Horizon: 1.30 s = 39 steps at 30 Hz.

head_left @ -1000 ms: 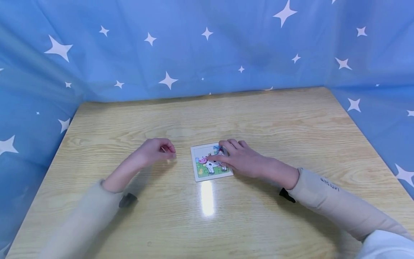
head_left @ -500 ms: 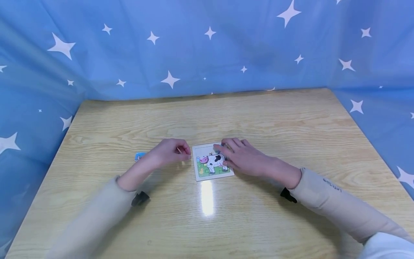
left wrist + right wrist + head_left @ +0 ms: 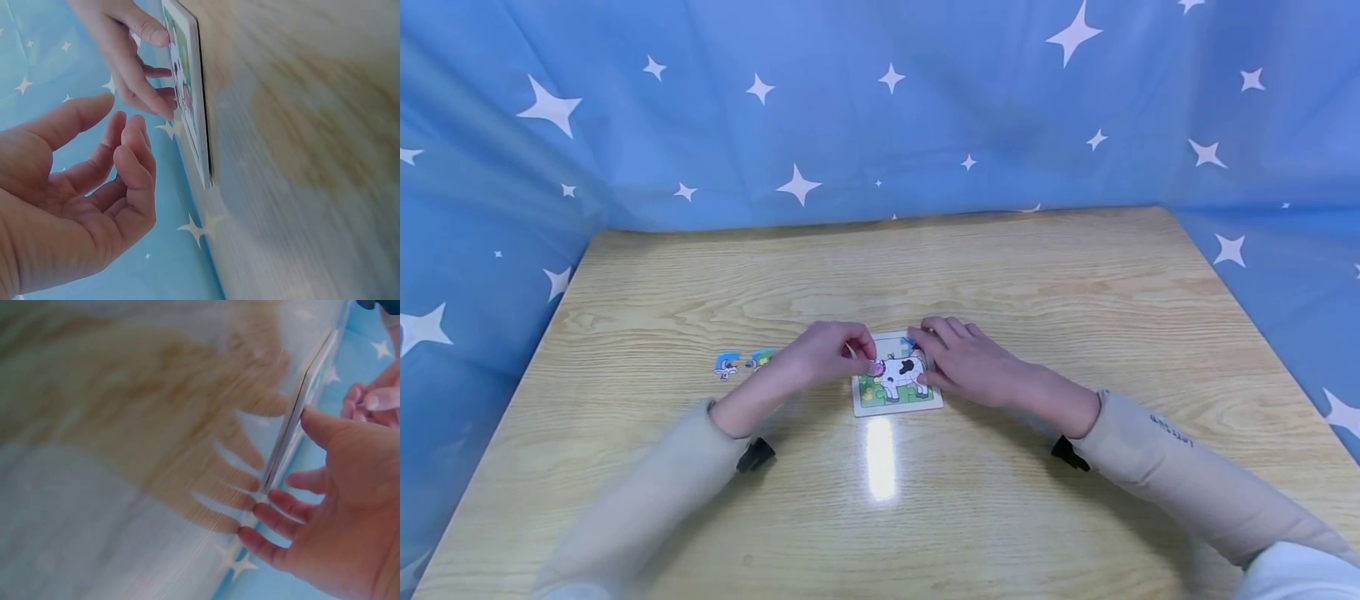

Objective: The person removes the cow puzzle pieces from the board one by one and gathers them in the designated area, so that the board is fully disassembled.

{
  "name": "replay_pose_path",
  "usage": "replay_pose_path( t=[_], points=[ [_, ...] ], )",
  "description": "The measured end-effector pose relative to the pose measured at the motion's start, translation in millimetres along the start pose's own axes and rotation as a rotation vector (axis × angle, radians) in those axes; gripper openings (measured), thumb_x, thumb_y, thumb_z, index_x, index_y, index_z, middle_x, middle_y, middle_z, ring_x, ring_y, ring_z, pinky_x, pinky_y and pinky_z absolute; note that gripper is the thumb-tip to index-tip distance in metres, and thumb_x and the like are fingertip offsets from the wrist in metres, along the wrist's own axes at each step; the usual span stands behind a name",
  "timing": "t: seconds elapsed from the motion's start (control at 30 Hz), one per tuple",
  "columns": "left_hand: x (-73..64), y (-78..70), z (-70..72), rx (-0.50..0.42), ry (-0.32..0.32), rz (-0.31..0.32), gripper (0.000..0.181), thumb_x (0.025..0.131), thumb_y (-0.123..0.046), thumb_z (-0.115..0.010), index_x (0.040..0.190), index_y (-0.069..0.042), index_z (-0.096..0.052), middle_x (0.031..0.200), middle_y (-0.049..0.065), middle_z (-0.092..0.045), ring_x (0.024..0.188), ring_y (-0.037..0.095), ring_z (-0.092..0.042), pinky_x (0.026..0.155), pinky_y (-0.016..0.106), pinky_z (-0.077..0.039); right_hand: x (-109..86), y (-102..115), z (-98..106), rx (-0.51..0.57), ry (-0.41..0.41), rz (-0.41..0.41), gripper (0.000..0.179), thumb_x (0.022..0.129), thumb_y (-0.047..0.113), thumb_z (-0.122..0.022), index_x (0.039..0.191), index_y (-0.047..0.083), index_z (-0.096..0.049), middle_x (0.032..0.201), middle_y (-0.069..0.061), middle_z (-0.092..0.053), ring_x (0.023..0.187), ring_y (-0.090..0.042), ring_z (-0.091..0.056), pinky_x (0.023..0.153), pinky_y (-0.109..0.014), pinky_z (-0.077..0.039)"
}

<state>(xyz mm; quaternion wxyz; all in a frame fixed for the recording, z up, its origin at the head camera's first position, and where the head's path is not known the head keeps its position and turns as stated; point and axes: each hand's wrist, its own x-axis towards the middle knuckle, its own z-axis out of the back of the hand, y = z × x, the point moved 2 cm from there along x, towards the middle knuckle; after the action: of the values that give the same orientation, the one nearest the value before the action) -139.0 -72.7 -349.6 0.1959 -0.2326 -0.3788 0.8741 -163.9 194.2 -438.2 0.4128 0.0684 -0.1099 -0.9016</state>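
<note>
A small square jigsaw puzzle point(image 3: 895, 392) with a cow picture lies in a pale frame on the table, its upper part partly bare. My left hand point(image 3: 833, 352) is over the frame's left side, thumb and fingertips close together. In the right wrist view, the left hand point(image 3: 375, 403) pinches a thin sliver, seemingly a puzzle piece seen edge-on; the left wrist view does not show it clearly. My right hand point(image 3: 966, 364) rests at the frame's right side, fingers spread and relaxed. Its thumb point(image 3: 319, 427) touches the frame's edge point(image 3: 302, 394).
Loose puzzle pieces lie on the wooden table point(image 3: 1037, 283) left of the frame: a blue one point(image 3: 727, 363) and a green one point(image 3: 763, 358), partly behind the left wrist. A blue curtain point(image 3: 850, 125) with white stars surrounds the table.
My left hand has moved right from the table to the puzzle, uncovering the loose pieces. The right hand's index finger has drawn back from the cow picture towards the frame's upper right.
</note>
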Motion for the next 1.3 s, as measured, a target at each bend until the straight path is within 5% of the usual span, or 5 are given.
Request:
replay_pose_path(
  t=[0.8,1.03,1.3],
  points=[
    [24.9,-10.5,-15.8,0.098,0.035,0.023,0.018,0.101,-0.006,-0.078,0.117,-0.001,-0.074,0.11,0.009,-0.074,0.093,0.018,-0.066,0.084,0.027,-0.053,-0.3,-6,-1,-0.037,-0.019,0.002,0.084,0.111,0.07,-0.044,0.167,0.007,-0.046,0.159,-0.017,-0.047,0.148,-0.038,-0.042,0.114,-0.063,-0.046],
    [33.6,-10.0,-18.5,0.117,0.027,0.019,0.022,0.099,-0.004,-0.077,0.12,0.001,-0.075,0.109,0.009,-0.076,0.094,0.017,-0.069,0.088,0.027,-0.055,-0.2,4,11,-0.007,-0.001,-0.007,0.077,0.112,0.059,-0.058,0.164,0.002,-0.047,0.158,-0.02,-0.048,0.146,-0.042,-0.043,0.112,-0.065,-0.045],
    [35.4,-14.4,-22.3,0.163,0.038,0.017,0.026,0.1,-0.004,-0.078,0.125,0.002,-0.076,0.109,0.008,-0.075,0.102,0.02,-0.067,0.093,0.029,-0.055,-1.5,4,11,0.019,-0.006,0.0,0.078,0.111,0.06,-0.057,0.164,0.002,-0.047,0.159,-0.021,-0.047,0.147,-0.042,-0.042,0.113,-0.065,-0.044]
  ],
)
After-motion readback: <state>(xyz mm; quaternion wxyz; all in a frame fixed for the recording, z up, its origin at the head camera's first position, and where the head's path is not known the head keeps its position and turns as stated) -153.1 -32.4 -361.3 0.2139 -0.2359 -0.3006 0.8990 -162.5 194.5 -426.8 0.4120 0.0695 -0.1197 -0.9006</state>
